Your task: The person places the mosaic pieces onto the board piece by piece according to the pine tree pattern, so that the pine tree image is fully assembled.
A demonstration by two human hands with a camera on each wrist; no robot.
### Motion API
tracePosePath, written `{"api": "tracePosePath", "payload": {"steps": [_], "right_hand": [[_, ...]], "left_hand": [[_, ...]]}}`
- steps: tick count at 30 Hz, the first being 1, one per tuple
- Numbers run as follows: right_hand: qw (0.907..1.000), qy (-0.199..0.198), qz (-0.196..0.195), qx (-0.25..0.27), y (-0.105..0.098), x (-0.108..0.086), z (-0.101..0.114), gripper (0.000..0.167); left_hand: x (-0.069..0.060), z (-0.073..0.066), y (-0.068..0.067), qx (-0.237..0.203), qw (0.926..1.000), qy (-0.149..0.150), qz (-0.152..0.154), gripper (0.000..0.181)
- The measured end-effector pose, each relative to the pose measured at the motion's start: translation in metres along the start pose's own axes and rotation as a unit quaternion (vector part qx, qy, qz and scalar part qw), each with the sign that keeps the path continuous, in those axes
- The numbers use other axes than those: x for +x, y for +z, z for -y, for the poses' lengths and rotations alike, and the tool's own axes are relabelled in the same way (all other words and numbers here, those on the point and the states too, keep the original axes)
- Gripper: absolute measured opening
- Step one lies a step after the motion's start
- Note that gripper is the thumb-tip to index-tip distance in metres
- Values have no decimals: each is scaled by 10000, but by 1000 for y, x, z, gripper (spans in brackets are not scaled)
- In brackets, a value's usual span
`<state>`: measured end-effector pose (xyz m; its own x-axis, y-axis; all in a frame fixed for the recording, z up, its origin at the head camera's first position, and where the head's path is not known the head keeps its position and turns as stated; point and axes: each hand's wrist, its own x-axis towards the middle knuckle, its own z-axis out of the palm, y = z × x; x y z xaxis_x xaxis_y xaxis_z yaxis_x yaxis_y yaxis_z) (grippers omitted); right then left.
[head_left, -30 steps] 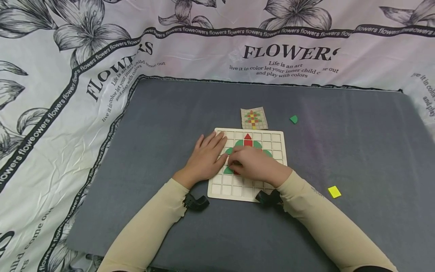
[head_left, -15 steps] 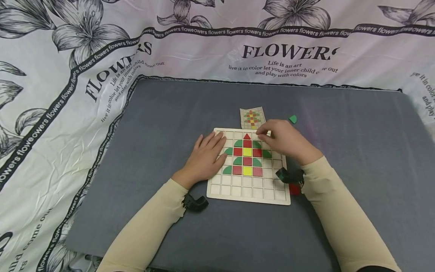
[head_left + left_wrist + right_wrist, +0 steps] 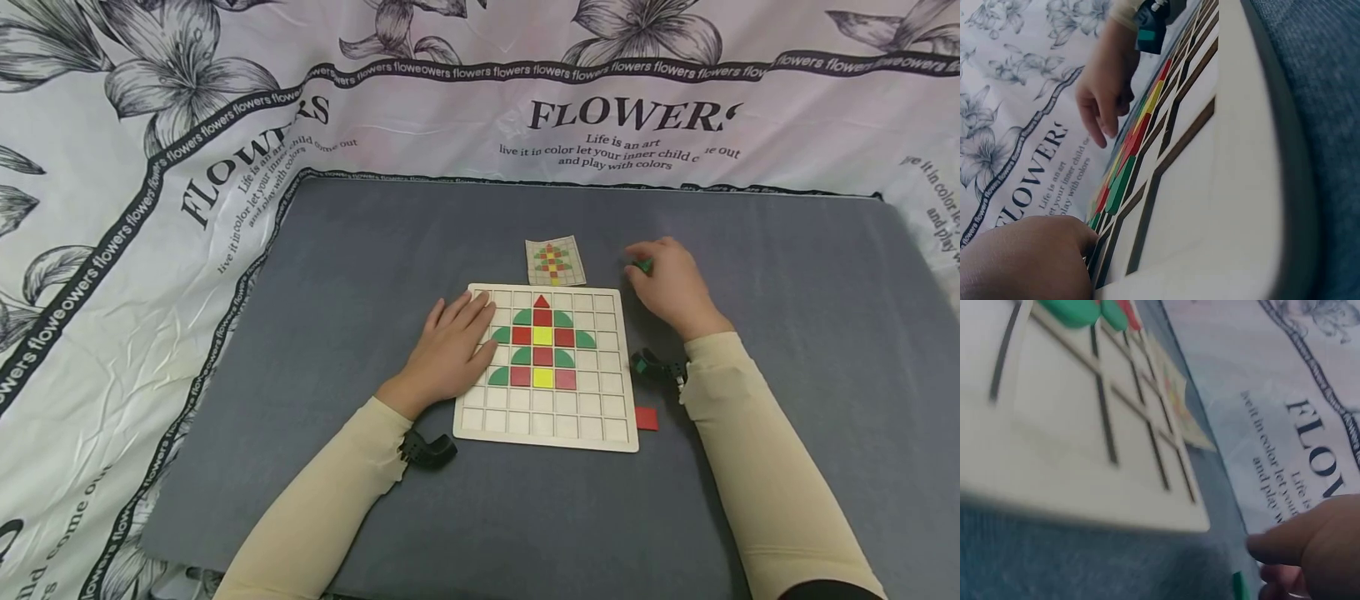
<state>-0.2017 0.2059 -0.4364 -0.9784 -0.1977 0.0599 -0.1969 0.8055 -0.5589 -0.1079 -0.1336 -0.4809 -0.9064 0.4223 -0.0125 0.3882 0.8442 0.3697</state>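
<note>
A cream grid board (image 3: 536, 427) lies on the grey table, with red, yellow and green pieces forming a tree shape. My left hand (image 3: 447, 350) rests with extended fingers on the board's left side; part of it shows in the left wrist view. Beyond the board's upper right corner, my right hand (image 3: 671, 283) is at a green quarter-round piece (image 3: 644, 266). Thumb and index finger stand on either side of that piece, spread apart. In the right wrist view, the green piece (image 3: 1240, 586) appears just below the fingers, partly cut off.
A small pattern card (image 3: 555, 262) with a printed tree touches or nearly touches the board's top edge. A red piece (image 3: 647, 419) lies against the board's right edge. White flower-printed cloth (image 3: 420, 125) surrounds the table's back and left.
My right hand has left the board and moved up and right to the loose green piece. The right sleeve now covers where a yellow piece lay. My left hand stays put.
</note>
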Motion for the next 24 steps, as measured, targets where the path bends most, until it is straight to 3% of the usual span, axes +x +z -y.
{"api": "tracePosePath", "payload": {"steps": [6,24], "right_hand": [[9985,458,-189,-215,4,0,-8,43],[9991,370,-142,-132,-3,-2,-15,34]], "left_hand": [[-1,-1,-1,-13,10000,7,-13,62],[-1,-3,-1,-20,10000,26,-40,62]]}}
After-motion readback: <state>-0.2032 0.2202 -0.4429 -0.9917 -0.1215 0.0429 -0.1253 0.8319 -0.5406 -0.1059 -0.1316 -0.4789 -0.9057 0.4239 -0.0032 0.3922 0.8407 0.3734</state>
